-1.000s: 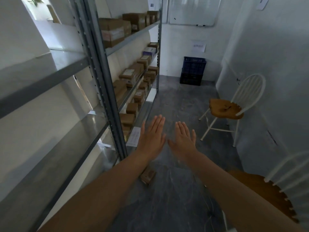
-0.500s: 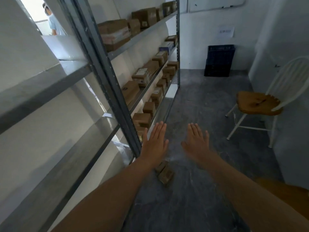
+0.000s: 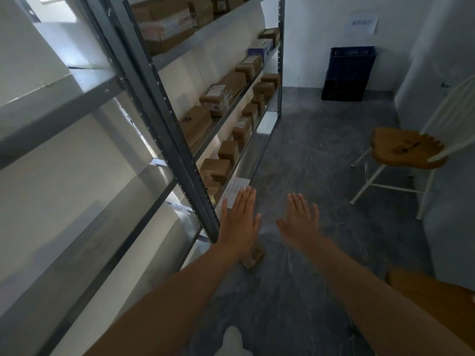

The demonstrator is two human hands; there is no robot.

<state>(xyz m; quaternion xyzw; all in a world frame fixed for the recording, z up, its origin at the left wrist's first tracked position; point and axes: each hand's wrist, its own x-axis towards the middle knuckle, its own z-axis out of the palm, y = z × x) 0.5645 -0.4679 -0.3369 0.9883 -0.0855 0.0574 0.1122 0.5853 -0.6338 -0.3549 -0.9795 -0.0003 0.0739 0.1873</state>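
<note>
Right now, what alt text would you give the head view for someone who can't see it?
The left hand and right hand reach forward, open and empty, above a grey floor where a small cardboard box lies near the left wrist. On the left, metal shelving holds boxes; a chair and blue crate stand beyond.

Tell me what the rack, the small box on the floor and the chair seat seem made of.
Rack: metal, likely painted steel; grey post with punched holes, shelves with dull sheen. Small box on the floor: seemingly cardboard; matt brown. Chair seat: wood, varnished; warm brown with soft shine.
</note>
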